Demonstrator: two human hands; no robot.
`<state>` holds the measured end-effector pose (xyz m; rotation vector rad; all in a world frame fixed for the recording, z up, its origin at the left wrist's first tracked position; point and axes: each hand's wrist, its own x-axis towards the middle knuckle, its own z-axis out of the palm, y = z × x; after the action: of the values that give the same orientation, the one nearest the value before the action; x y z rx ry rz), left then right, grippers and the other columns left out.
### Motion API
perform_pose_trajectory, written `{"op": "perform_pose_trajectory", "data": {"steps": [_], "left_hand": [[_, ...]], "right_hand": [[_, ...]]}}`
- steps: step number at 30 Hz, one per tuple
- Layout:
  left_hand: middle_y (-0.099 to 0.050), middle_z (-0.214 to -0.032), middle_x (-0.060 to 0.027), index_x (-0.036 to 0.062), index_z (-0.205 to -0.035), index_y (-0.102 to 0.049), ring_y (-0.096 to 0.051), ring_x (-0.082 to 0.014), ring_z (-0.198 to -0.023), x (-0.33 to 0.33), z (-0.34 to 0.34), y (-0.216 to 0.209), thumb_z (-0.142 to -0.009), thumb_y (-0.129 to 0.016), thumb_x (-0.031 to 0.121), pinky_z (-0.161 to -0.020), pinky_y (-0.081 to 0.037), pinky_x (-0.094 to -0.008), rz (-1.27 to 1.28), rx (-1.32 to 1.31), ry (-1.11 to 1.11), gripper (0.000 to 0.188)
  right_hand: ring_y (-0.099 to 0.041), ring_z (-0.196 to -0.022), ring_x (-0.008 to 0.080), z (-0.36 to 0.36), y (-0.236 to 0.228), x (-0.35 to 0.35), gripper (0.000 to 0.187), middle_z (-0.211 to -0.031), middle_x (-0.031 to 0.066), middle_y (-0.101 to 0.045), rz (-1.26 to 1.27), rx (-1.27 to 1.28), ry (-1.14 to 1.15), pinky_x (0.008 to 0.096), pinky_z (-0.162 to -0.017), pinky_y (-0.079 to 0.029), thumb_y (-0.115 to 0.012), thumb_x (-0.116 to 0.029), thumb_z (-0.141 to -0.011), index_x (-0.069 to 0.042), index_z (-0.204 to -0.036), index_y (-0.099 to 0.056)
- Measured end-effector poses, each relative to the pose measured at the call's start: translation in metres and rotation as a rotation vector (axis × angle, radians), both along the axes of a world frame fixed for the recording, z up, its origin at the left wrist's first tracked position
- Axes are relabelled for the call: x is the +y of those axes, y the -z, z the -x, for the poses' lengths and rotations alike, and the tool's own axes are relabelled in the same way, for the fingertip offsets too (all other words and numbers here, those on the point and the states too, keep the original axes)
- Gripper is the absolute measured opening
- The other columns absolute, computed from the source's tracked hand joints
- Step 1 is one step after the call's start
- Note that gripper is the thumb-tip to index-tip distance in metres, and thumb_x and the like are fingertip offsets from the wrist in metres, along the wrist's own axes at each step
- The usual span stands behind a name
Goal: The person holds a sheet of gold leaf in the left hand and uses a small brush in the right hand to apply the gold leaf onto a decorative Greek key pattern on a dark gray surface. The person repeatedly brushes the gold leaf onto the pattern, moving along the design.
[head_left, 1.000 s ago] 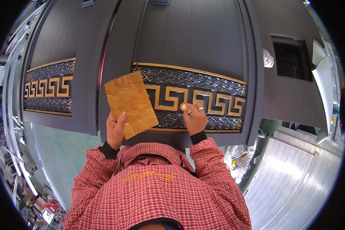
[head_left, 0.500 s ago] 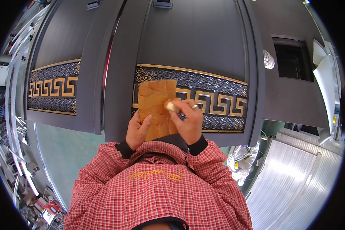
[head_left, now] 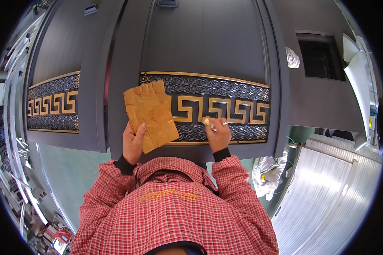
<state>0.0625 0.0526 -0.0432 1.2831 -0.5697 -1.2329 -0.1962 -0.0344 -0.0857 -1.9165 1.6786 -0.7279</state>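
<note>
My left hand point(head_left: 133, 142) grips the lower left edge of a creased, golden-brown piece of cardboard point(head_left: 151, 114), thumb on top. A shiny smear shows on the cardboard's face. Between the fingertips of my right hand point(head_left: 219, 134) is a small pale wad point(head_left: 206, 121), stained gold; whether it is sponge or cloth I cannot tell. The wad is over the lower part of a raised gold key pattern point(head_left: 189, 109) on a dark grey door panel point(head_left: 206, 42); contact is unclear. Dark swirl relief point(head_left: 200, 83) lies above and below that pattern. The cardboard covers the pattern's left end.
A second grey door panel point(head_left: 66, 55) with a similar gold band lies to the left. At right are a grey panel with a dark rectangular opening point(head_left: 321, 55), a stack of ribbed translucent sheets point(head_left: 323, 191) and crumpled white wrapping point(head_left: 268, 174). Metal lengths point(head_left: 13, 140) line the far left.
My left hand has carried the cardboard left and tilted it. My right hand has moved off the cardboard, rightward to the gold pattern, with the wad. The view has shifted slightly.
</note>
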Motion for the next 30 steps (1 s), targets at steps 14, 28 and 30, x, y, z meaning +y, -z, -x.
{"op": "perform_pose_trajectory", "data": {"steps": [14, 28, 30], "left_hand": [[-0.057, -0.117, -0.0087, -0.0017, -0.127, -0.043, -0.057, -0.0137, -0.102, -0.004, 0.006, 0.0, -0.097, -0.048, 0.01, -0.088, -0.048, -0.0279, -0.056, 0.005, 0.022, 0.032], [-0.058, -0.116, -0.0089, -0.0017, -0.126, -0.043, -0.058, -0.0137, -0.101, -0.011, 0.008, -0.003, -0.098, -0.047, 0.011, -0.086, -0.05, -0.0282, -0.049, -0.002, 0.032, 0.031], [-0.058, -0.116, -0.009, -0.0016, -0.126, -0.043, -0.058, -0.0137, -0.101, -0.012, 0.008, -0.005, -0.098, -0.048, 0.011, -0.086, -0.05, -0.0283, -0.053, 0.008, 0.024, 0.031]], "right_hand": [[-0.06, -0.074, 0.025, -0.016, 0.016, -0.002, 0.014, -0.084, 0.0039, -0.055, 0.078, 0.082, -0.089, 0.0366, -0.06, -0.05, -0.069, -0.008, -0.07, -0.012, -0.083, -0.065], [-0.06, -0.072, 0.0244, -0.001, 0.022, -0.007, 0.01, -0.078, 0.0037, -0.055, 0.08, 0.147, -0.009, 0.0367, -0.057, -0.048, -0.068, -0.009, -0.071, -0.015, -0.078, -0.065], [-0.06, -0.072, 0.0248, 0.019, 0.022, -0.012, 0.01, -0.079, 0.004, -0.055, 0.075, 0.185, 0.061, 0.0367, -0.057, -0.048, -0.067, -0.01, -0.072, -0.015, -0.08, -0.066]]}}
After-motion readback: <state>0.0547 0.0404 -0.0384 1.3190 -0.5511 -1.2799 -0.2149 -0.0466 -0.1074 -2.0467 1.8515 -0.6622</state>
